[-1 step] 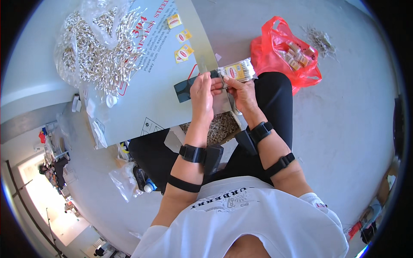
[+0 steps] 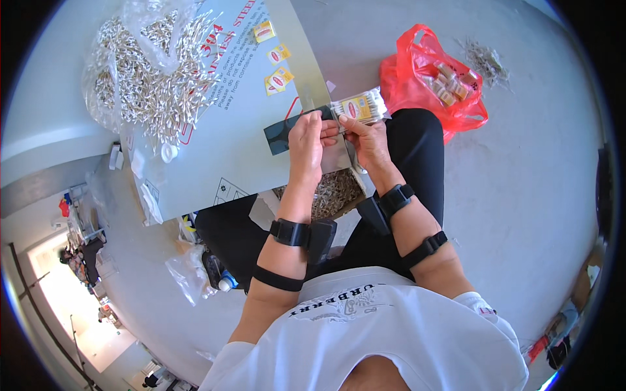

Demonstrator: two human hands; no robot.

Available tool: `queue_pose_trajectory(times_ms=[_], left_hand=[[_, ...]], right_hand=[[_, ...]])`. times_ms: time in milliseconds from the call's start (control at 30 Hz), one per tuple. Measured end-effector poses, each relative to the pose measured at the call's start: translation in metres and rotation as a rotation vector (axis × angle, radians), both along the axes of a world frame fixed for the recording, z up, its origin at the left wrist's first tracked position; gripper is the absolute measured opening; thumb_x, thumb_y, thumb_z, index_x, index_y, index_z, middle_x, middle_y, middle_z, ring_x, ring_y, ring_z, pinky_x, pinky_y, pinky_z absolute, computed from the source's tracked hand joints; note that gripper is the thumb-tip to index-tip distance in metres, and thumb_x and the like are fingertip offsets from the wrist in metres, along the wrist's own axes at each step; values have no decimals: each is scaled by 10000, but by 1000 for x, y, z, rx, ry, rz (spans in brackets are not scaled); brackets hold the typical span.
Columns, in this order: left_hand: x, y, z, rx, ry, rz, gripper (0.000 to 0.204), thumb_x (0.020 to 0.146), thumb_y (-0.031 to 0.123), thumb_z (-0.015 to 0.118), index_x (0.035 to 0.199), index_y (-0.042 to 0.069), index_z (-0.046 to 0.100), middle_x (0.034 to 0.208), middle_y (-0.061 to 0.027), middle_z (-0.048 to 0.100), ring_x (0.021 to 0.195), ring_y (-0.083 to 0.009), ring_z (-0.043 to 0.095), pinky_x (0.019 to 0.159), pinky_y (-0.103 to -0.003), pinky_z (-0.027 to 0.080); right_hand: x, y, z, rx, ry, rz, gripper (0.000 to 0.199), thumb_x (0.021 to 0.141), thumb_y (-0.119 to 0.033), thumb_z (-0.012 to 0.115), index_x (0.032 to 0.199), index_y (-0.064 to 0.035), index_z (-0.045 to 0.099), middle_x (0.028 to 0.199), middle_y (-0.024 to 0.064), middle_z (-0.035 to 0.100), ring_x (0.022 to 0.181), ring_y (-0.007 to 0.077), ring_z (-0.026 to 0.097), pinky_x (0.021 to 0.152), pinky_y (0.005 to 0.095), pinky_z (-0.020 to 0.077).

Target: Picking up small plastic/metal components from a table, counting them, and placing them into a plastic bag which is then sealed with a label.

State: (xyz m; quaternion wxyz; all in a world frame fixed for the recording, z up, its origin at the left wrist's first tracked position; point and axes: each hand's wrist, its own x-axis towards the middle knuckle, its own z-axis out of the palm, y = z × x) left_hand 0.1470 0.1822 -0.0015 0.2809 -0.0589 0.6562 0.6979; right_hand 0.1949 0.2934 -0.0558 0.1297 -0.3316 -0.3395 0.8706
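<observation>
A clear packet of cotton swabs [image 2: 360,108] with a yellow label is pinched at its lower left end by my right hand [image 2: 370,144], thumb on top. Right beside that end is my left hand [image 2: 306,144], its fingers stretched toward the packet and its thumb pointing up. Whether the left fingertips touch the plastic, I cannot tell. Under the left hand a dark flat strip [image 2: 276,139] lies across the table's edge. Farther up the table are several small yellow label cards [image 2: 278,55].
A large heap of loose cotton swabs [image 2: 153,85] in clear plastic covers the far left of the table [image 2: 228,156]. Below the edge stands a box of swabs [image 2: 336,194]. On the floor at right, a red plastic bag [image 2: 407,85] holds filled packets, near scattered swabs [image 2: 484,60].
</observation>
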Motion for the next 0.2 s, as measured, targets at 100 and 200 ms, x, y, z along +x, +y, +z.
queue_pose_trajectory(times_ms=[100, 200], left_hand=[[-6, 2, 8, -149, 98, -135, 467, 1004, 382, 492, 1236, -23, 521, 922, -131, 692, 751, -166, 634, 682, -294, 519], [-12, 5, 7, -282, 75, -202, 459, 1002, 395, 489, 1262, 18, 519, 997, -138, 689, 825, -169, 652, 683, -270, 519]], right_hand=[[1, 1, -2, 2, -23, 12, 285, 732, -52, 818, 978, -69, 675, 821, -11, 675, 618, 56, 562, 512, 201, 402], [2, -1, -3, 14, -40, 9, 300, 730, -62, 826, 990, -65, 676, 843, 4, 684, 632, 88, 585, 529, 219, 431]])
